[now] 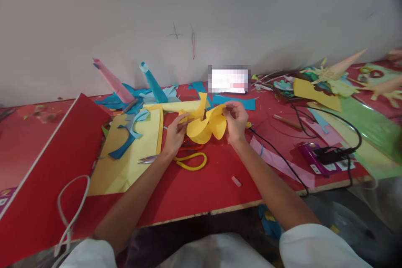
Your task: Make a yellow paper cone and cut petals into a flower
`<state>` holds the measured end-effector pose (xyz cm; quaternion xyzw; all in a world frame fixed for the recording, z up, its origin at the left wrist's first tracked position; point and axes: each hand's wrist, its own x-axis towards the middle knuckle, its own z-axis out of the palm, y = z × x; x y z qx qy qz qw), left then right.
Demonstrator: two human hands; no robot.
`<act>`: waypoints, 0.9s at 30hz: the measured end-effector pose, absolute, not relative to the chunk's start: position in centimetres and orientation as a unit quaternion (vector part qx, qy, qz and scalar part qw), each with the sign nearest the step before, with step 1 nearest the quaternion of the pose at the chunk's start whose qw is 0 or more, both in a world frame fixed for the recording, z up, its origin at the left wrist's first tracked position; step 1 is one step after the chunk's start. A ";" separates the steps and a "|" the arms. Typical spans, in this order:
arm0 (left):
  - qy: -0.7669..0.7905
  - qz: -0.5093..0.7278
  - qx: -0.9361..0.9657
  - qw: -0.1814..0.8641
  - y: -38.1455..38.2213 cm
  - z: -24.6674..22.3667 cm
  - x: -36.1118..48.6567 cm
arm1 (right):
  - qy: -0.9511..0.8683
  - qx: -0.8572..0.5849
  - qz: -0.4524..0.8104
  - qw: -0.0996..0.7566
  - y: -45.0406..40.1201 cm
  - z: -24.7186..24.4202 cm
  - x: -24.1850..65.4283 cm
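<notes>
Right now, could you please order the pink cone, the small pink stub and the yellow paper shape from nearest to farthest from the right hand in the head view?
1. Yellow paper shape, held in the right hand.
2. Small pink stub, near the front edge.
3. Pink cone, back left.

wall marks without letters, pixelated bright screen, no readable text anywhere

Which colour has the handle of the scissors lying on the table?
The scissors' handle is yellow; the head view shows it best.
</notes>
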<state>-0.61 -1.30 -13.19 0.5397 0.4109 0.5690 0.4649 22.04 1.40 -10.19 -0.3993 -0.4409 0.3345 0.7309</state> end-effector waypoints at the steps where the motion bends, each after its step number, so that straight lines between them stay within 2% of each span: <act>1: 0.406 0.571 0.532 0.476 -1.3 -13.2 -0.5 | -0.444 -0.400 0.336 0.728 1.4 -10.2 22.0; 10: 0.371 0.528 0.554 0.525 -1.5 -12.3 -0.7 | -0.486 -0.399 0.328 0.705 1.5 -10.1 22.0; 23: 0.416 0.529 0.609 0.419 -2.7 -10.0 0.0 | -0.523 -0.457 0.297 0.655 2.4 -11.3 22.8; 27: 0.364 0.556 0.636 0.391 -3.0 -9.6 0.0 | -0.471 -0.469 0.334 0.668 2.7 -11.6 23.1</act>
